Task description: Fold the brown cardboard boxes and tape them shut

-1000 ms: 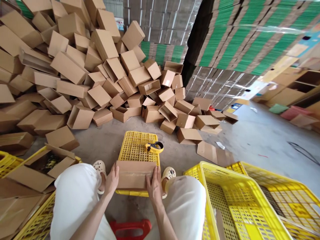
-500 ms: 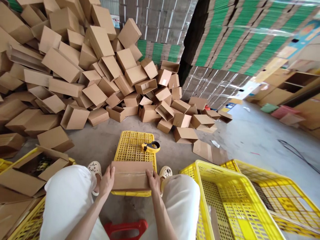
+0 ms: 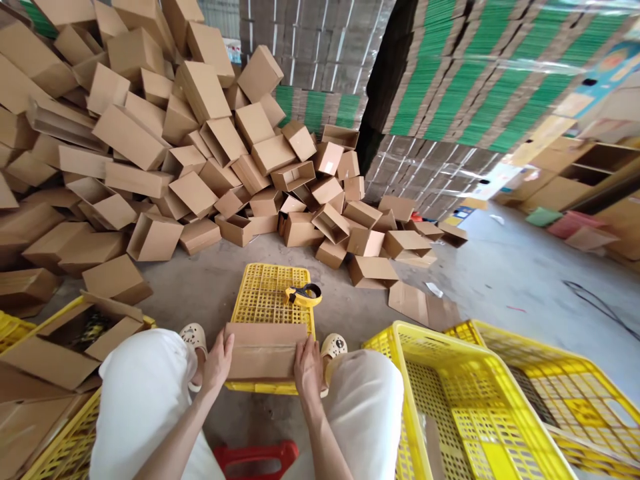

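Note:
A closed brown cardboard box (image 3: pixel 265 352) rests on the near part of an upturned yellow plastic crate (image 3: pixel 250 293), between my knees. My left hand (image 3: pixel 219 357) presses against the box's left end, fingers along its side. At the right end my right hand (image 3: pixel 309 367) grips the box, its fingers close to the top edge. A line runs across the top where the flaps meet. Beyond the box, a yellow and black tape dispenser (image 3: pixel 303 295) lies on the crate's right side.
A heap of empty cardboard boxes (image 3: pixel 200 167) spreads ahead and left. Yellow crates (image 3: pixel 465 393) stand at my right. An open carton (image 3: pixel 70 340) sits in a yellow crate on my left. Strapped cardboard stacks (image 3: pixel 450 80) rise behind. A red stool (image 3: pixel 257 459) is beneath me.
My right hand has shifted its fingers from the box's top to its right end. The box stays in place; the whole view has shifted slightly.

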### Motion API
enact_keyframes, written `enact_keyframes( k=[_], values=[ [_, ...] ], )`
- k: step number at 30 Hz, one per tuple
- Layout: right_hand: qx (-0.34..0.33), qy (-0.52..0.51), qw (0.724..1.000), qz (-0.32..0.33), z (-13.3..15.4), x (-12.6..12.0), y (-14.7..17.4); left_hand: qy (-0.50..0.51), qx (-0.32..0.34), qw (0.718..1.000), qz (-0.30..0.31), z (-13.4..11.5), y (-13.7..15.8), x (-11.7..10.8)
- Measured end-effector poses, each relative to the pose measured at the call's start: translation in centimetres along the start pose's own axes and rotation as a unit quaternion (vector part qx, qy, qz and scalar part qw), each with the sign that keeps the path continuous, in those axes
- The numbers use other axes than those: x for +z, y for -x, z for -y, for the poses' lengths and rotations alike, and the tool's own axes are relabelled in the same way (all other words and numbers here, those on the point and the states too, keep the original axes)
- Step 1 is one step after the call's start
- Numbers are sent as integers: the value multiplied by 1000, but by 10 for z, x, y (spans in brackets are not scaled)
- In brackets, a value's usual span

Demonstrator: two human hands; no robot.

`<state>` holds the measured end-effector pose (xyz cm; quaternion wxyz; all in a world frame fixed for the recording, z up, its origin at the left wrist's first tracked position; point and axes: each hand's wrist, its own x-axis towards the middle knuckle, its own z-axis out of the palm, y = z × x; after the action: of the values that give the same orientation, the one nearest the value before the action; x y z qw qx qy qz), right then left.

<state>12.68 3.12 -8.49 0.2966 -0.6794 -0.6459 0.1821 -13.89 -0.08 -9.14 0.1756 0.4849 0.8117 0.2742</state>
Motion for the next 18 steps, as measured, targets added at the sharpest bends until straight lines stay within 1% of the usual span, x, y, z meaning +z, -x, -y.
enact_keyframes(
  k=[2,3,5,7,11,14,16,18],
  values=[
    [-11,43,999,-9,7,6,10,20,8,1000,0,-2,-1,-1],
    [-28,73,997,-11,11,9,16,28,10,1000,0,-3,-1,-1],
    [-87,133,987,-8,21,18,27,40,6,999,0,-3,-2,-1],
    [-137,163,977,-6,34,30,38,49,-3,999,-1,-3,-3,0],
    [-178,152,972,1,66,64,55,48,-9,999,12,1,-5,0],
    [-204,132,970,9,90,90,61,41,3,999,23,6,-7,-3],
    [-216,123,968,16,101,101,63,39,11,999,27,9,-9,-5],
    [-223,114,968,27,104,103,63,36,17,999,31,11,-9,-5]
  ],
)
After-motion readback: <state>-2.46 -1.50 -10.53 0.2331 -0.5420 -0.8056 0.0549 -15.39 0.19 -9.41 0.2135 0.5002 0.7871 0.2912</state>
